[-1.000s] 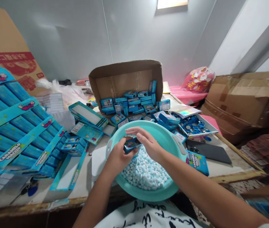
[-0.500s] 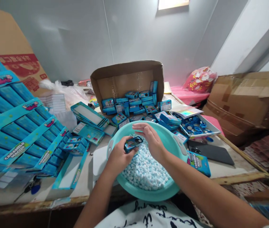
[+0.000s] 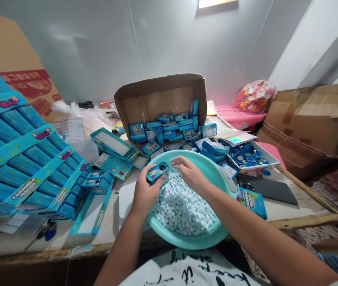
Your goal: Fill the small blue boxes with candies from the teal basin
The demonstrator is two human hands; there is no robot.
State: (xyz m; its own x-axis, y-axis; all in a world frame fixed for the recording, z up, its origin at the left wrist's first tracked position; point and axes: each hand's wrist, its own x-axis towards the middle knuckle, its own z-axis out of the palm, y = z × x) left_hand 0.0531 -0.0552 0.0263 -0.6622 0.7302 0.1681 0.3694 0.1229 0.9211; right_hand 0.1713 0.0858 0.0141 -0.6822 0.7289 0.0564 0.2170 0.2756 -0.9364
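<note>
My left hand is closed around a small blue candy box, tilted above the left rim of a turquoise basin. A dark round hole shows in the box's upper face. Just right of the box, my right hand hovers over the basin with its fingers curled together. Whatever may be in those fingers is hidden. Small white and pale blue candies are heaped inside the basin below both hands.
Behind the basin, a tipped cardboard box holds several blue boxes. A tray of blue caps and a dark phone-like slab lie right. Stacked display cartons rise at left, with keys near the table edge.
My left hand has moved slightly left and up with the candy box, turning its holed face upward. My right hand's fingers, stretched out before, have curled in and sit a little lower.
</note>
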